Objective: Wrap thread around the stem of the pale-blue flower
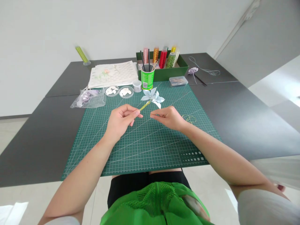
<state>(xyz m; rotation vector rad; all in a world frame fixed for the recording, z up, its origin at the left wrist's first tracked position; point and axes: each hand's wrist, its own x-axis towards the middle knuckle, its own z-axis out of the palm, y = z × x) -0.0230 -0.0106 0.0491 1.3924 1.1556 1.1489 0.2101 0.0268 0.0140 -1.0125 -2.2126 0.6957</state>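
In the head view, my left hand (123,120) pinches the yellow-green stem of an artificial flower (153,97) between thumb and fingers. Pale blue petals spread in two clusters at the stem's far end, pointing away from me. My right hand (167,116) is closed in a pinch just right of the stem, apart from it; whatever its fingertips hold is too fine to make out. Loose loops of thin yellow-green thread (189,119) lie beside my right wrist. Both hands are over a green cutting mat (140,147).
Behind the mat stand a green can (147,78) of sticks and a dark green box (164,74) with thread spools. Petal dishes (126,92), a plastic bag (90,99), papers (114,73) and a clear case (178,81) lie around. A purple flower (193,71) rests at right.
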